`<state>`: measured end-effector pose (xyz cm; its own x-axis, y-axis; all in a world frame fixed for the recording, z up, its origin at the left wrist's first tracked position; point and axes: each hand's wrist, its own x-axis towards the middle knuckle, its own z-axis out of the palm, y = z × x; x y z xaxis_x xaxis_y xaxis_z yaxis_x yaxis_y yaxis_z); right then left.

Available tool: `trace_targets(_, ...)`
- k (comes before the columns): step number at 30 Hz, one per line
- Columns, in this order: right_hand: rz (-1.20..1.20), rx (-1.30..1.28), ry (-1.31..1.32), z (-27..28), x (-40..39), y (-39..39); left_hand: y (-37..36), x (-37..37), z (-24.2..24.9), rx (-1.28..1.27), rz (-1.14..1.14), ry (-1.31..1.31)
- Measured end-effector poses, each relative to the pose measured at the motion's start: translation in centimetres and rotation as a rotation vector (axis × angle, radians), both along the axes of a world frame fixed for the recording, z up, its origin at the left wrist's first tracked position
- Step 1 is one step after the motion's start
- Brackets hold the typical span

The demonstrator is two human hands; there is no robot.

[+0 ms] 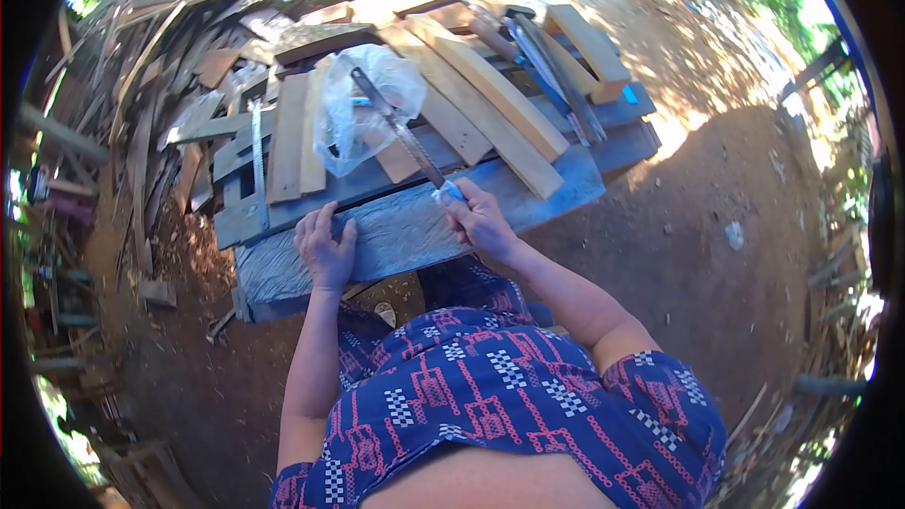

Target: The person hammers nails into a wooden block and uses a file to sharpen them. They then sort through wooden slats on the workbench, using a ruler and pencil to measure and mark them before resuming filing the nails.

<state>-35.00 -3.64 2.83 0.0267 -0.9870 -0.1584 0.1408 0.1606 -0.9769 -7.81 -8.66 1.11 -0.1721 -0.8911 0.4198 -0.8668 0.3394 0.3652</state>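
My right hand (pixel 479 219) is closed around the pale, wrapped grip of a long, narrow metal blade (pixel 407 139). Its dark far end, with a small slot in it, points forward and left over a clear plastic bag (pixel 363 118). Spread fingers of my left hand (pixel 325 243) rest on the near edge of a rough, grey weathered plank (pixel 396 234) along the front of the bench. A thin metal ruler-like strip (pixel 258 165) lies just beyond that hand, to the left.
Several sawn boards (pixel 485 113) lie across the bench, with long tools (pixel 551 75), some partly blue, at the right. A scrap wood pile (pixel 156 85) fills the far left. Bare earth floor (pixel 698 217) stretches to the right, with a small crumpled scrap (pixel 734 236) on it.
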Motion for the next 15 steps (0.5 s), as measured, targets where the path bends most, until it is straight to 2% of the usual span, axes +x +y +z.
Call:
trace_targets(3, 0.003, -0.038, -0.006, -0.4, -0.1, 0.0, 0.4, -1.3, 0.6, 0.078, 0.028, 0.060)
trace_targets(5, -0.004, -0.021, 0.006, -0.2, -0.1, 0.1, 1.2, -3.3, 1.5, 0.008, -0.135, 0.156)
trace_targets(6, 0.010, -0.008, 0.015, -0.1, -0.1, 0.2, 1.7, -4.4, 2.0, 0.010, -0.136, 0.157)
trace_targets(8, 0.016, -0.006, 0.017, -0.1, -0.2, 0.3, 2.5, -7.0, 2.8, 0.454, -0.278, 0.682)
trace_targets(9, 0.022, -0.006, 0.016, -0.1, -0.1, 0.3, 2.6, -7.9, 2.9, 0.448, -0.271, 0.684)
trace_targets(11, 0.037, -0.024, 0.009, 0.0, -0.1, 0.3, 2.3, -9.2, 3.1, 0.686, -0.373, 0.939)
trace_targets(15, 0.054, -0.100, 0.052, -0.8, -0.2, 0.1, 1.6, -10.5, 3.1, 0.796, -0.347, 1.111)
